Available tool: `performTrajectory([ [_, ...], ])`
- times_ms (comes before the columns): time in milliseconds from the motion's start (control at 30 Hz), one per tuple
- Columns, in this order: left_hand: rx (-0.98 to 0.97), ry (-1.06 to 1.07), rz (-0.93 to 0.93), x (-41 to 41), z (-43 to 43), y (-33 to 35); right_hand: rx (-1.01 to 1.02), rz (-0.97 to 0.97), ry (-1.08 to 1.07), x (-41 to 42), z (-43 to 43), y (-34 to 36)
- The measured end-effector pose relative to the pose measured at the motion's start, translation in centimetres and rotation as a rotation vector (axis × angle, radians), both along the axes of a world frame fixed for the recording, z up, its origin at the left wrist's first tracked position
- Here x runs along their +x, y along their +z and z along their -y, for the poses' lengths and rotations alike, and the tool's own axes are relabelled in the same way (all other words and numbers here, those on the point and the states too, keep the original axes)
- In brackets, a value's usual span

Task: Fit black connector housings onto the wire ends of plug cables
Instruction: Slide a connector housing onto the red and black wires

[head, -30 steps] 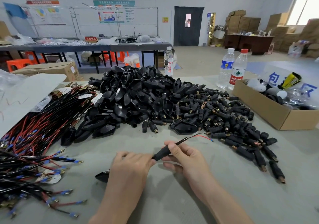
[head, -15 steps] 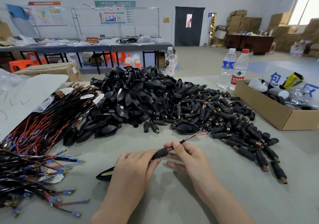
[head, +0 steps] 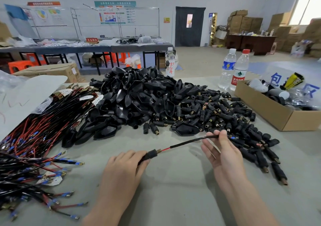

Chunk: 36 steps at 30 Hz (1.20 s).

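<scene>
My left hand (head: 121, 171) grips a black tubular connector housing (head: 149, 155) with a brass tip, low in the middle of the grey table. A black cable (head: 189, 141) with a red wire showing runs out of the housing up to the right. My right hand (head: 222, 154) pinches the far end of that cable between thumb and fingertips, near its blue-tipped terminals. A big heap of black housings (head: 144, 100) and a spread of small black plugs with brass ends (head: 225, 118) lie behind the hands. Red and black cables (head: 34, 138) are piled at the left.
An open cardboard box (head: 271, 111) holding mixed items stands at the right. Two water bottles (head: 232, 69) stand beside it and a third (head: 169, 62) behind the heap. A white sheet (head: 26, 97) covers part of the cable pile. Grey table surface (head: 173, 191) lies around my forearms.
My right hand has slid up and to the right along the cable, away from the housing. The cable now stretches out between both hands. The left hand keeps hold of the housing.
</scene>
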<state>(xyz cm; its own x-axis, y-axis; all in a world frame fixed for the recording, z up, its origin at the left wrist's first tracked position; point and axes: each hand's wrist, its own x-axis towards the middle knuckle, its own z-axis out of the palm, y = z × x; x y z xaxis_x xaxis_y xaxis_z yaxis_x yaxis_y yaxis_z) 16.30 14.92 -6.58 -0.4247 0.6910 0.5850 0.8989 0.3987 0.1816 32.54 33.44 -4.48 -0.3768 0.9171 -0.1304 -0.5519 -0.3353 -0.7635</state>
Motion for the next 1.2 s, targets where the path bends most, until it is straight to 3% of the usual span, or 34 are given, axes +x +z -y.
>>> performTrajectory([
  [267, 0.015, -0.033, -0.062, 0.4, -1.0, -0.7, 0.174, 0.196, 0.508, -3.8, 5.0, -2.0],
  [500, -0.055, -0.044, 0.163, -0.3, -0.8, -1.0, 0.247, 0.304, 0.304, -3.5, 4.0, -2.0],
  [800, 0.047, -0.119, 0.276, 0.1, -0.6, -0.7, 0.266, 0.261, 0.338, -3.5, 4.4, -1.5],
  [1200, 0.175, -0.136, 0.102, 0.2, -1.1, -0.7, 0.350, 0.213, 0.381, -3.3, 4.8, -1.1],
])
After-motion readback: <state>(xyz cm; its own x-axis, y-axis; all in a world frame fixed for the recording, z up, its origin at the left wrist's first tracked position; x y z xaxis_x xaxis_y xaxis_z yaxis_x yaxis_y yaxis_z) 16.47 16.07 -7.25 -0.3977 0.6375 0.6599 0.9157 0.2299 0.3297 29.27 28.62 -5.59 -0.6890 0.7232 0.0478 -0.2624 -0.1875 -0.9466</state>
